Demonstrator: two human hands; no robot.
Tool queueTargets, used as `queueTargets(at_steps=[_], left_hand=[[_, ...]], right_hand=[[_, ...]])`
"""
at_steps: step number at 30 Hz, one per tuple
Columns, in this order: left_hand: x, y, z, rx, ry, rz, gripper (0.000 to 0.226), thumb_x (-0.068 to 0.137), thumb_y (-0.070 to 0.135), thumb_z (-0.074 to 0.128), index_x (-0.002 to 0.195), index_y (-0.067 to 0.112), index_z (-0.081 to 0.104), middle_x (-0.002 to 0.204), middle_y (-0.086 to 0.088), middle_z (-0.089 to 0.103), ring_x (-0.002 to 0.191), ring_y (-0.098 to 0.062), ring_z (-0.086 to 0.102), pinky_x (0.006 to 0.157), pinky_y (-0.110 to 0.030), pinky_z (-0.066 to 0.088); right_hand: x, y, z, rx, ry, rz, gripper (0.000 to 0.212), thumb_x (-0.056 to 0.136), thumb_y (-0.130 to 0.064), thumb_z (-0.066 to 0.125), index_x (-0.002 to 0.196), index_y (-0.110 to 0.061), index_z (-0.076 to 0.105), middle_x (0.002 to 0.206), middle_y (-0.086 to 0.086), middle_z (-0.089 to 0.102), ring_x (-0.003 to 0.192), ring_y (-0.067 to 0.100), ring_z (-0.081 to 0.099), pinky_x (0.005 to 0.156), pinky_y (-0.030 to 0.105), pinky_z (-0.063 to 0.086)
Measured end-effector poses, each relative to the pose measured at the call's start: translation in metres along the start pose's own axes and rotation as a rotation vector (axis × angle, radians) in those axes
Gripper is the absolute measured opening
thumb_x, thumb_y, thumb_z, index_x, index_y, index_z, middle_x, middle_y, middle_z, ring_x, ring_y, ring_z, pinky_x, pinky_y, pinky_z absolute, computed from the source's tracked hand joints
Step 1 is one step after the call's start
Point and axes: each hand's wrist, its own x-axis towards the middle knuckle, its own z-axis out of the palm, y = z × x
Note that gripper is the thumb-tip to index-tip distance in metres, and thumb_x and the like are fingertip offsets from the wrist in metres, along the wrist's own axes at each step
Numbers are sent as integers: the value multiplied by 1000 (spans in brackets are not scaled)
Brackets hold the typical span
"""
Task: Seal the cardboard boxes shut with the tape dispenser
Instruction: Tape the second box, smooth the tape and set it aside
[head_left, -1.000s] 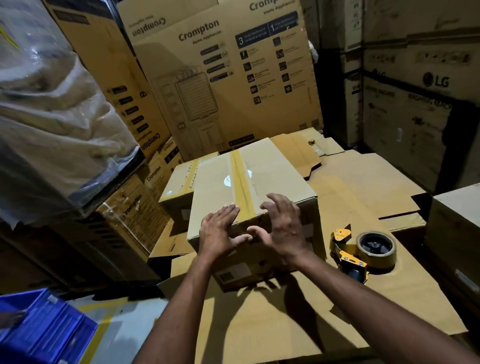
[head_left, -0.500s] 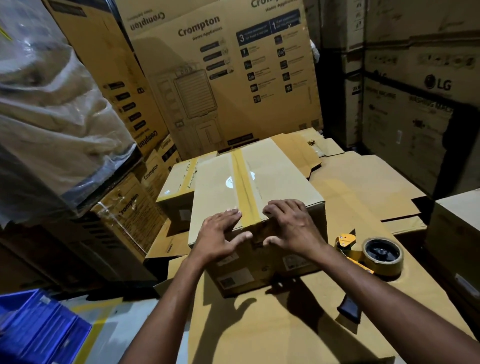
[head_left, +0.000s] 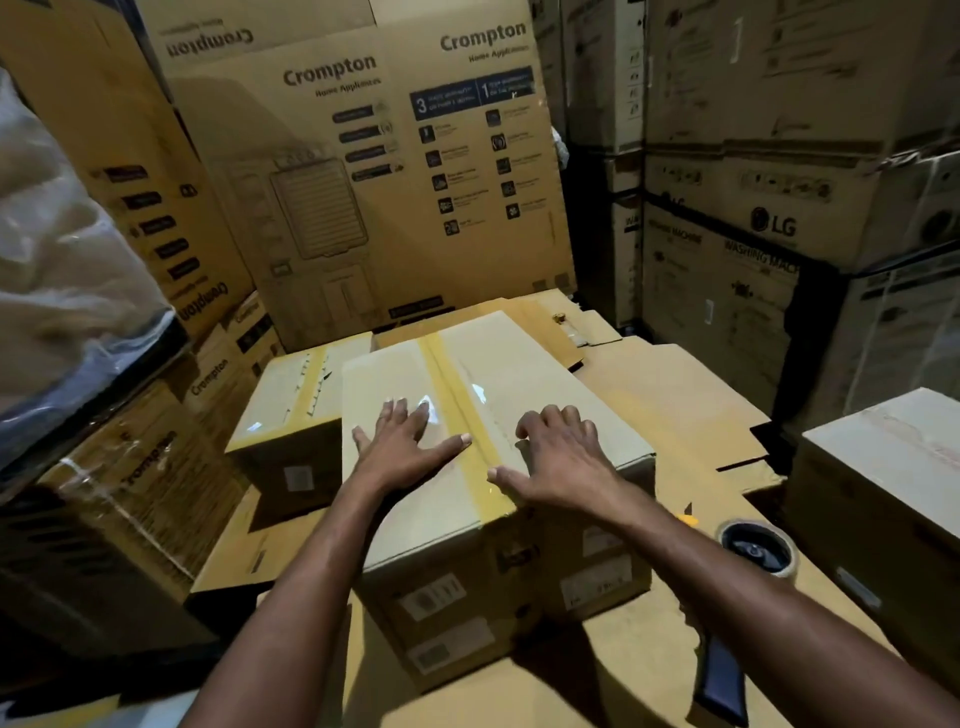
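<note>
A closed cardboard box (head_left: 540, 395) stands in front of me with a strip of brown tape (head_left: 457, 405) running down the middle seam of its top. My left hand (head_left: 402, 447) lies flat on the top, left of the tape, thumb reaching to the strip. My right hand (head_left: 558, 454) rests on the top right of the tape, fingers slightly bent, thumb at the tape's edge. The tape dispenser (head_left: 758, 553) lies on flattened cardboard to the right, its dark handle (head_left: 719, 680) partly behind my right forearm. A second taped box (head_left: 291, 400) sits behind to the left.
Flattened cardboard sheets (head_left: 675, 395) cover the surface under and right of the box. Another box (head_left: 893, 467) stands at the right edge. Tall Crompton cartons (head_left: 363, 156) and LG cartons (head_left: 769, 223) wall in the back and right. A plastic-wrapped bundle (head_left: 62, 270) hangs at left.
Both hands slid from the box's near edge up onto its top, either side of the tape. The view came closer to the box.
</note>
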Motion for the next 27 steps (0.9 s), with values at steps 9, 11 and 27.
queueTargets(at_steps=[9,11,27], left_hand=[[23,-13,4,51,36,-113,105,80,96,30,161,29,29,171,-7,18,159,-24,9,120,-68,-6],[26,-13,5,90,86,-114,100,82,93,31,157,27,38,165,-6,31,155,-26,21,119,-69,1],[134,-32,7,139,138,-3,80,100,66,32,165,29,3,171,-7,-18,153,-23,-31,118,-60,-21]], right_hand=[[110,-6,14,-133,-74,224,87,81,-82,56,133,-14,48,137,15,49,130,34,38,102,48,38],[135,-10,20,-151,-81,256,91,81,-83,55,137,-13,46,140,16,49,132,35,39,102,48,38],[175,1,49,-105,-28,-112,71,100,-61,46,158,-22,32,170,9,16,157,26,9,123,45,10]])
